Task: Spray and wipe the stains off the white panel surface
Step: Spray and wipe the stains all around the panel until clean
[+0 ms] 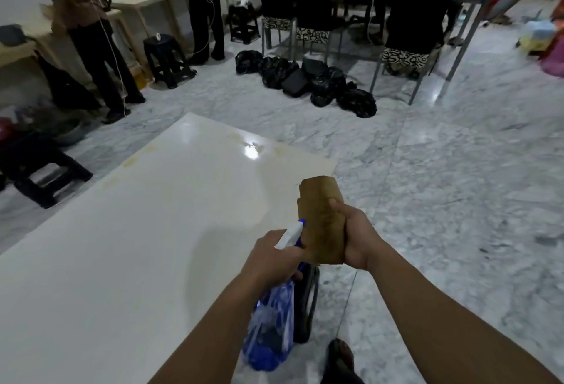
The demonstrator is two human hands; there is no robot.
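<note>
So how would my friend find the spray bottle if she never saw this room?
Start at the big white panel lying on the marble floor and follow its near right edge toward the person's two arms. The left hand grips the spray bottle by its neck. It is see-through blue with a white nozzle, unlike the flat brown cloth held beside it in the right hand.

I see my left hand (270, 257) gripping the blue spray bottle (270, 331) and my right hand (355, 238) clutching a brown cloth (322, 218) beside the stained white panel (137, 231).
</note>
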